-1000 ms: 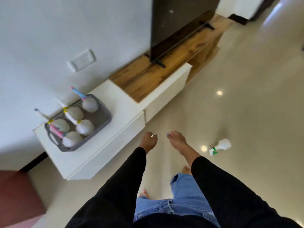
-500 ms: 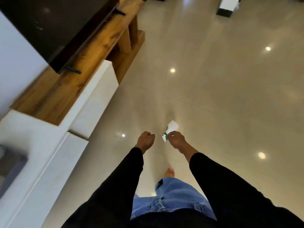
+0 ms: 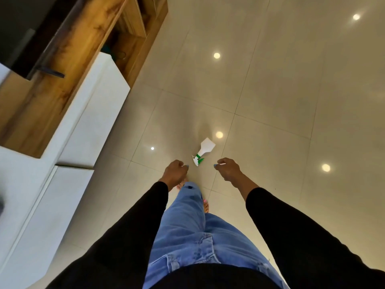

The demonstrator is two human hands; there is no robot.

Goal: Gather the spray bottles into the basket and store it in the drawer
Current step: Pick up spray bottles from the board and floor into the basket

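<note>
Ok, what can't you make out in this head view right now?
- Basket: cut off by the left edge; only a grey blur shows.
- Drawer: the white cabinet fronts show no handle.
- White spray bottle with green trigger on the floor: too small to read fill level.
- Left hand, right hand: curled, palms hidden.

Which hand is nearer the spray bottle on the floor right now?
Left, narrowly. The left hand sits just left of the spray bottle's green nozzle; the right hand hangs slightly farther off, to its right.

The person wears long black sleeves [image 3: 133, 232], light blue jeans [image 3: 187, 226] and pale blue nail polish, feet bare.
</note>
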